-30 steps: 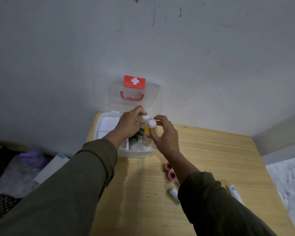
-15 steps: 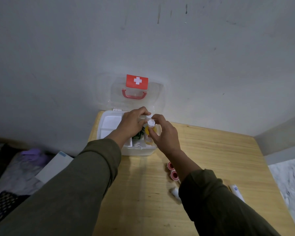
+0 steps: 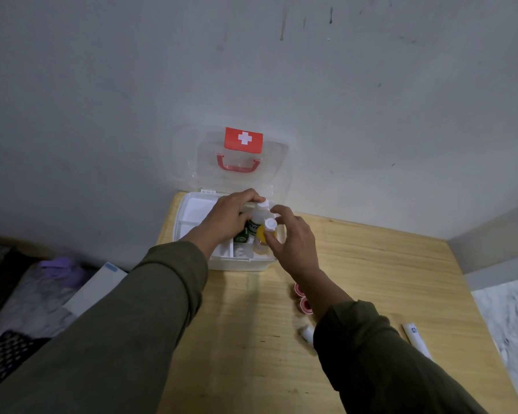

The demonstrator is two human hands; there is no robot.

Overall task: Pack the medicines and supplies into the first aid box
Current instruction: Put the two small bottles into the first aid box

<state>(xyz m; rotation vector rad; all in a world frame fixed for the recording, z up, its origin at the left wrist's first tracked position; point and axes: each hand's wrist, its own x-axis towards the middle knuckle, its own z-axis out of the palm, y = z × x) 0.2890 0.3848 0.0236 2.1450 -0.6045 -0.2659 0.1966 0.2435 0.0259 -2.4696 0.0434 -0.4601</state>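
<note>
The white first aid box (image 3: 192,218) stands open at the table's far left, its clear lid (image 3: 275,162) with a red cross leaning on the wall. My left hand (image 3: 226,219) reaches into the box and grips a clear white-capped bottle (image 3: 259,212) with a green label. My right hand (image 3: 293,239) holds a yellow bottle (image 3: 262,234) by its white cap (image 3: 270,225), standing in the box's right compartment. Two red tape rolls (image 3: 302,297), a small white tube (image 3: 307,333) and a white tube with blue print (image 3: 416,339) lie on the table.
The wooden table (image 3: 371,264) sits in a wall corner, its right edge dropping to a marble floor (image 3: 509,312). At the left, below the table, lie dark patterned fabrics, a purple cloth (image 3: 62,268) and a white flat box (image 3: 97,289).
Both hands have lowered the two bottles deeper into the box's right compartment. The view has shifted slightly, bringing the box a little nearer.
</note>
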